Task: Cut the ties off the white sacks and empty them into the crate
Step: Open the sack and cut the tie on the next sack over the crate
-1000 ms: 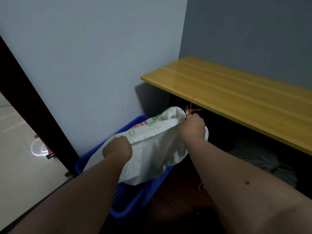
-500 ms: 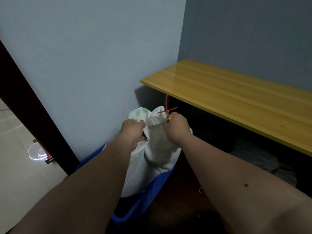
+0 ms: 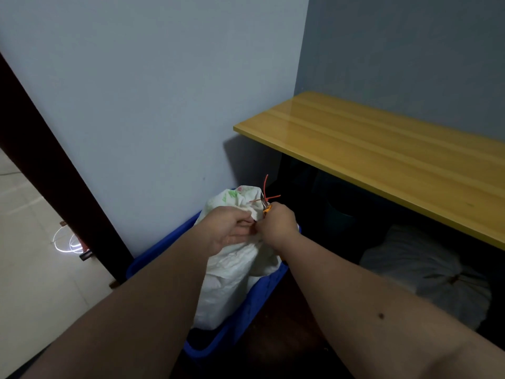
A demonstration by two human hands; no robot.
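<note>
Both hands have drawn together at the sack's gathered neck.
Left hand (image 3: 228,231) grips the white sack (image 3: 235,272) upright in the crate (image 3: 262,289); right hand (image 3: 277,224), fingers clenched on a cutter (image 3: 266,207) and red ties (image 3: 266,191), sits just beside.

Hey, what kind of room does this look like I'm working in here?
Probably a storage corner of an indoor room: a bare wooden shelf fixed to plain painted walls, a tied white sack stowed beneath it, and a blue crate on the floor beside a dark doorway.

Looks like a plain storage corner in a home or small workshop: bare blue-grey walls (image 3: 164,91), a wooden bench (image 3: 382,149) with a tied white sack (image 3: 426,272) shoved underneath, a dark door frame (image 3: 49,170), pale tiled floor (image 3: 32,269) outside
</note>
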